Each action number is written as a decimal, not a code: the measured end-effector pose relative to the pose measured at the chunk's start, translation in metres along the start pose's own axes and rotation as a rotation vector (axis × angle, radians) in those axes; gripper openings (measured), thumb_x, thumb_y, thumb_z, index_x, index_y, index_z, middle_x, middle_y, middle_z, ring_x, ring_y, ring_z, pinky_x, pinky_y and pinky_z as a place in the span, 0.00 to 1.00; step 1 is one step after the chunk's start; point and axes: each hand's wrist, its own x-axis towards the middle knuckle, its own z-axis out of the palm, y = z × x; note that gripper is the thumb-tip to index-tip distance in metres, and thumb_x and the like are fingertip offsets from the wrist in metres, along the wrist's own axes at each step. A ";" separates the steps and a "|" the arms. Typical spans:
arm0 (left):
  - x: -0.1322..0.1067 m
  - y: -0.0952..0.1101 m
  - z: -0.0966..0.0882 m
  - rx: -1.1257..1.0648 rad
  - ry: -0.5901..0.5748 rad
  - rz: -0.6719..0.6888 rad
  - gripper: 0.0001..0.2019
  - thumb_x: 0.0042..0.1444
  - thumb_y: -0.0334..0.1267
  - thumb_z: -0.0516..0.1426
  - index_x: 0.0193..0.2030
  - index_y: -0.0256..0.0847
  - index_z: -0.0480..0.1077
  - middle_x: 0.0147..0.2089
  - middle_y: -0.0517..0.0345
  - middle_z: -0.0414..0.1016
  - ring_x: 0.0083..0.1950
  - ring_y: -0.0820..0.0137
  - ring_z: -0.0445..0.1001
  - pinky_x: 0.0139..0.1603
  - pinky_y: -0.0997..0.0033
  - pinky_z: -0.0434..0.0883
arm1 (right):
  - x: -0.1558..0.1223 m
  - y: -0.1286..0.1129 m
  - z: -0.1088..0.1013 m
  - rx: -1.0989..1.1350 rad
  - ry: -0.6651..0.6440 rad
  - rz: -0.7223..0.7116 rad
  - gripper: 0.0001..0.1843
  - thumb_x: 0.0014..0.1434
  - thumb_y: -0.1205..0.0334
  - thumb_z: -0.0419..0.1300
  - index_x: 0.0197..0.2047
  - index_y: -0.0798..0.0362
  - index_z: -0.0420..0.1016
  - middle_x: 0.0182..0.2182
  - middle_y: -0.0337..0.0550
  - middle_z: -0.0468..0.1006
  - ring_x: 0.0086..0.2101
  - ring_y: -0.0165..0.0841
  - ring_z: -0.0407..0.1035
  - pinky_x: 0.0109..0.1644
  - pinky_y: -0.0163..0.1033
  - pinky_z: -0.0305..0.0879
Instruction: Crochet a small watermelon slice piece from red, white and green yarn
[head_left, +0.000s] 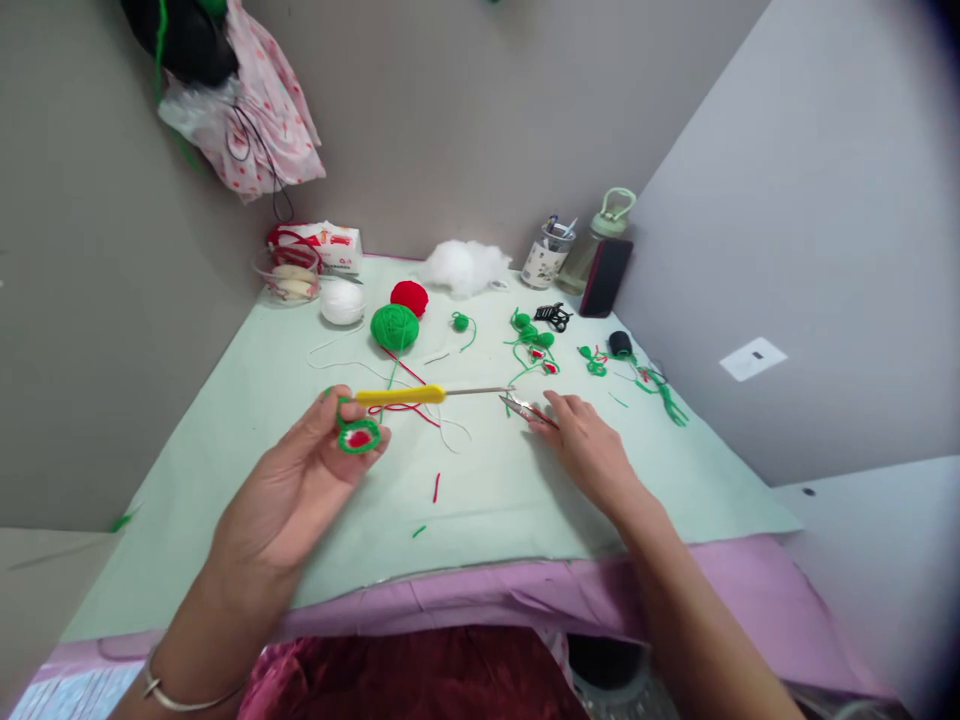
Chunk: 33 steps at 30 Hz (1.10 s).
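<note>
My left hand (300, 470) is raised over the table, closed around a crochet hook (401, 396) by its yellow handle. The hook's metal shaft points right. In the same hand, just under the handle, is a small crocheted piece (360, 438) with a green rim, a white ring and a red middle. My right hand (589, 440) is at the handle end of a pair of scissors (529, 411), whose blades point left, close to the hook's tip. Its fingers hide the scissors' handles.
White (343, 301), red (409, 298) and green yarn balls (394, 327) stand behind my left hand, loose strands around them. Green crocheted bits (534, 338) and a black claw clip (553, 317) lie right. White stuffing (469, 268), a pen cup (547, 257), a bottle (589, 250) and a phone (607, 278) line the back.
</note>
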 end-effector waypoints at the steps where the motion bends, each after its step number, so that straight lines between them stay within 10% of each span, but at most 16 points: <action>1: -0.002 0.005 0.000 -0.026 0.033 0.018 0.13 0.70 0.27 0.56 0.34 0.38 0.76 0.28 0.61 0.76 0.30 0.74 0.76 0.40 0.66 0.81 | 0.004 0.005 0.003 -0.009 -0.029 -0.014 0.17 0.71 0.57 0.58 0.59 0.54 0.74 0.50 0.59 0.79 0.49 0.51 0.73 0.44 0.49 0.71; 10: -0.009 0.024 0.003 -0.131 0.024 0.110 0.16 0.74 0.27 0.49 0.36 0.40 0.74 0.27 0.63 0.75 0.30 0.73 0.77 0.39 0.64 0.81 | 0.036 -0.003 -0.005 0.214 -0.027 -0.159 0.19 0.75 0.64 0.43 0.49 0.55 0.75 0.40 0.51 0.78 0.33 0.37 0.72 0.39 0.42 0.68; 17: -0.010 0.023 0.005 -0.138 0.029 0.121 0.17 0.74 0.26 0.48 0.36 0.38 0.73 0.29 0.63 0.75 0.31 0.74 0.77 0.39 0.65 0.80 | 0.057 -0.073 -0.020 0.307 -0.010 -0.414 0.13 0.72 0.54 0.59 0.55 0.48 0.76 0.42 0.43 0.80 0.35 0.33 0.74 0.37 0.37 0.62; 23: -0.011 0.017 0.011 -0.089 0.042 0.099 0.18 0.73 0.26 0.48 0.34 0.38 0.75 0.28 0.62 0.73 0.30 0.74 0.76 0.38 0.65 0.81 | 0.070 -0.123 -0.008 0.032 -0.005 -0.551 0.14 0.75 0.53 0.54 0.56 0.45 0.76 0.43 0.44 0.79 0.34 0.33 0.74 0.28 0.39 0.45; 29: -0.013 0.013 0.011 -0.099 0.045 0.032 0.19 0.74 0.27 0.49 0.33 0.37 0.75 0.27 0.61 0.73 0.30 0.74 0.76 0.40 0.64 0.81 | 0.066 -0.118 -0.007 0.020 -0.015 -0.492 0.16 0.76 0.54 0.51 0.55 0.52 0.76 0.41 0.49 0.81 0.36 0.38 0.75 0.31 0.39 0.57; 33: -0.012 -0.004 0.002 -0.085 0.002 -0.019 0.11 0.69 0.24 0.57 0.36 0.34 0.78 0.31 0.61 0.76 0.32 0.76 0.76 0.41 0.69 0.79 | 0.036 -0.095 -0.019 0.173 0.059 -0.500 0.27 0.70 0.51 0.62 0.67 0.54 0.68 0.51 0.58 0.80 0.49 0.48 0.75 0.51 0.51 0.71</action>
